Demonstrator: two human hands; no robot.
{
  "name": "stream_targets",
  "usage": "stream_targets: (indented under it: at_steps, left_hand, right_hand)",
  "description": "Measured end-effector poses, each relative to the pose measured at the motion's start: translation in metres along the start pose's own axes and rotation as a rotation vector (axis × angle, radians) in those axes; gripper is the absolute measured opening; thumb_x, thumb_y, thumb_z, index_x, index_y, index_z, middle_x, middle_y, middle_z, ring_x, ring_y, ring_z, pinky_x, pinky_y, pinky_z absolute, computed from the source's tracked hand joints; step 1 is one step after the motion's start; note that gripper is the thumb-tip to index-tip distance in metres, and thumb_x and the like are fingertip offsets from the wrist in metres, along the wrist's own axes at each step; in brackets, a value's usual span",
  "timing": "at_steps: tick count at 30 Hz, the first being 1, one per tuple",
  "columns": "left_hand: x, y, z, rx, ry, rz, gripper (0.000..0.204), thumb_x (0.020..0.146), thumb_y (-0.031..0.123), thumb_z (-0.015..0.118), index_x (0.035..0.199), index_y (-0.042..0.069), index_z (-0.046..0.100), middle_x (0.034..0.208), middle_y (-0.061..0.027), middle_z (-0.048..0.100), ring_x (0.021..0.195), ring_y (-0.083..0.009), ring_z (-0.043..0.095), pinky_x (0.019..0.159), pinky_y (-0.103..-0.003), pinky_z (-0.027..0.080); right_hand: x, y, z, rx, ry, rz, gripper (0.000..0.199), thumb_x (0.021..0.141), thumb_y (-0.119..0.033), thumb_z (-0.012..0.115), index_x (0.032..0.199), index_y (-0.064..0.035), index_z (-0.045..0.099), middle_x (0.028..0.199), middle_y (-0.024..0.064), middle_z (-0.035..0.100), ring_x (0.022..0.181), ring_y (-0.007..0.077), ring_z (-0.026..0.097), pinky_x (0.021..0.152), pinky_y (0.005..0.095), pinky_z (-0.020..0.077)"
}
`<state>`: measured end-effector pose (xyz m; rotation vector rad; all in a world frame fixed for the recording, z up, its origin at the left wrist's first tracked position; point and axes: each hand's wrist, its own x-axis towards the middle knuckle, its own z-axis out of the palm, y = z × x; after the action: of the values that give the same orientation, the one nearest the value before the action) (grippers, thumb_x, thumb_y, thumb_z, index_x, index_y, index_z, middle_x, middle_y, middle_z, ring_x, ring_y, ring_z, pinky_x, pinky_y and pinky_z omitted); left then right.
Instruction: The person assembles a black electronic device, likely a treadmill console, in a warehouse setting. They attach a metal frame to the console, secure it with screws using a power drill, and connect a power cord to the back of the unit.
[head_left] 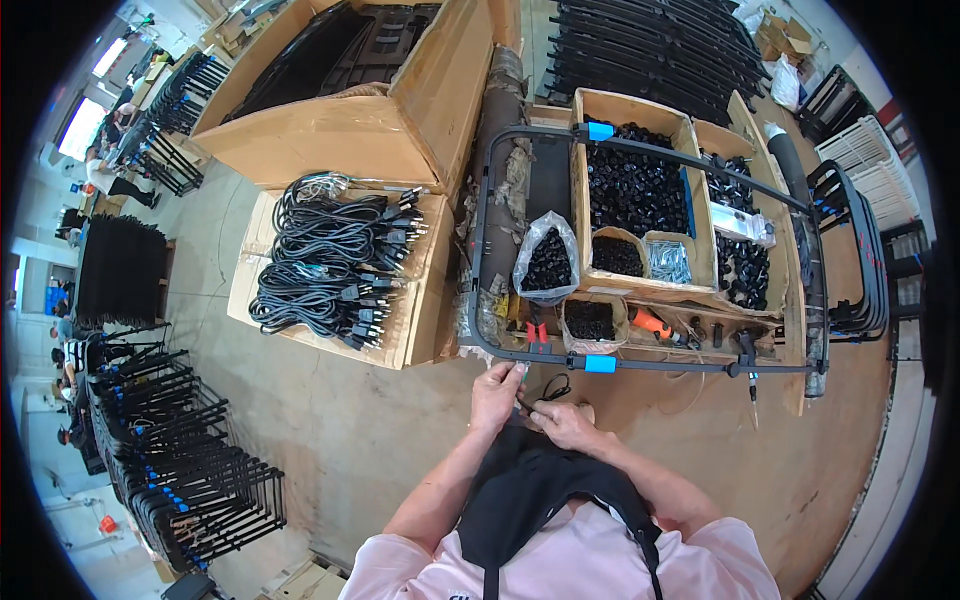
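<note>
My left hand (494,396) is closed in a pinch just below the near left corner of a black tubular frame (680,366). A small pale bit shows at its fingertips, too small to name. Close beside it on the right, my right hand (569,424) is closed on a thin black cable (556,386), which loops up beyond the fingers. The frame lies across a workbench and carries blue wraps (600,364) on its tubes. A red clip-like piece (538,333) sits on the near tube, above my hands.
Bundled black power cords (340,265) lie on a cardboard box at left. Behind them stands a large open carton (310,140). On the bench, a divided wooden bin (582,200) holds black parts and screws; a plastic bag (546,258) and an orange tool (652,325) are nearby. Black frames (180,450) fill the left floor.
</note>
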<state>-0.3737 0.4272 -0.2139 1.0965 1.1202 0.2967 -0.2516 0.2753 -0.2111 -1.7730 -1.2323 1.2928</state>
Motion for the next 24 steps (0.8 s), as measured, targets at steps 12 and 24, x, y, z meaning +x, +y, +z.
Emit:
stream_targets:
  at_steps: [12, 24]
  left_hand:
    - [-0.003, 0.006, -0.012, -0.338, -0.153, -0.190, 0.020, 0.113, 0.023, 0.056, 0.115, 0.005, 0.065, 0.102, -0.0050, 0.071, 0.092, -0.0124, 0.067, 0.072, -0.030, 0.056]
    - [-0.020, -0.070, -0.065, -0.192, -0.605, -0.125, 0.051, 0.106, 0.009, 0.057, 0.155, 0.000, 0.045, 0.151, -0.0118, 0.054, 0.134, -0.0231, 0.056, 0.115, -0.037, 0.044]
  right_hand:
    - [0.009, 0.004, 0.014, 0.121, 0.036, 0.182, 0.033, 0.108, -0.026, 0.056, 0.129, -0.0031, 0.069, 0.094, 0.0224, 0.075, 0.089, 0.0398, 0.073, 0.082, 0.0482, 0.0565]
    - [0.033, -0.030, 0.028, 0.091, 0.178, 0.168, 0.035, 0.109, -0.029, 0.053, 0.118, -0.0002, 0.070, 0.101, 0.0199, 0.076, 0.096, 0.0372, 0.073, 0.089, 0.0446, 0.0565]
